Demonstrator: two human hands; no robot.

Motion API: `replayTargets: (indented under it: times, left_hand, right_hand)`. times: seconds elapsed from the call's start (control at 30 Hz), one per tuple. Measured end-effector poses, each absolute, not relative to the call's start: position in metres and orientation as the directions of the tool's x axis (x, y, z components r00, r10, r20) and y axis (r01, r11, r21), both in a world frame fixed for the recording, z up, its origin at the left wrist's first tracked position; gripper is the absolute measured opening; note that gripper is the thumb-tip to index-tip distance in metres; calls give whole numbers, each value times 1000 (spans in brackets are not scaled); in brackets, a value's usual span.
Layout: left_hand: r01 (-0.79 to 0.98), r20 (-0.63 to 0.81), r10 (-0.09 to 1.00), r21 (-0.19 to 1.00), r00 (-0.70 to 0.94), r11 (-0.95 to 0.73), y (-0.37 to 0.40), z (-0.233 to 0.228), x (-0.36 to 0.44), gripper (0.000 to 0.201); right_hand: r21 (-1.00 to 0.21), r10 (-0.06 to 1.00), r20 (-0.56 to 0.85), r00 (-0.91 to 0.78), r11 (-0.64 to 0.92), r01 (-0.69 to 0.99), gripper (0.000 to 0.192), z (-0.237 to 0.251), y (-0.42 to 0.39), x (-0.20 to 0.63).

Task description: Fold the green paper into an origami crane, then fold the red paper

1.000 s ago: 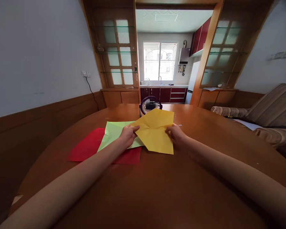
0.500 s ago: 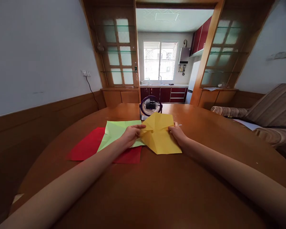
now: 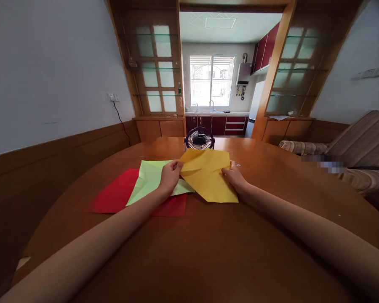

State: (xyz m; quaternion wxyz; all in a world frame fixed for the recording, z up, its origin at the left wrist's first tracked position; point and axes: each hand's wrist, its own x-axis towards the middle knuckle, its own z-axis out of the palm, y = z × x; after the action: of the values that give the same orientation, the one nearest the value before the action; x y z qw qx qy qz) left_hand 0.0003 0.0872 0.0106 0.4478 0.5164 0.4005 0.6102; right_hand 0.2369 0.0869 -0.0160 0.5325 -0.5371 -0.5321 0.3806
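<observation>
A creased yellow paper sheet (image 3: 208,176) lies partly lifted over the middle of the round wooden table (image 3: 208,252). My left hand (image 3: 169,176) pinches its left edge, which is curled upward. At the sheet's right edge my right hand (image 3: 235,179) grips it with the fingers closed. Under and to the left of the yellow sheet lies a light green sheet (image 3: 148,179), flat on a red sheet (image 3: 120,193).
A small dark desk fan (image 3: 199,139) stands just behind the papers. A wood-panelled wall runs along the left. A striped sofa (image 3: 356,151) is on the right. Beyond the table a doorway opens to a kitchen with a window.
The yellow sheet has been turned and refolded between my hands: its left edge now curls up higher, and its lower point has shifted slightly left. Both hands stay at its edges.
</observation>
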Motion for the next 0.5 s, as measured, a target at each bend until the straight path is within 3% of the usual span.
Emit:
replayTargets:
  times: [0.17,0.3,0.37,0.5]
  left_hand:
    - [-97,323,946,941,-41,-325,86,12,-4,32]
    - [-40,259,958,966,121,-256,86,15,-8,8]
    - [-8,195,965,980,173,-197,87,16,-11,6]
    - [36,59,960,997,272,-72,88,21,-20,33]
  right_hand:
    - [-933,964,233,125,186,308,64,-15,85,239]
    - [-815,948,304,92,209,540,72,-12,84,241]
    - [-738,949,304,83,179,650,76,-11,80,240]
    - [-531,953,299,57,117,839,86,-8,72,237]
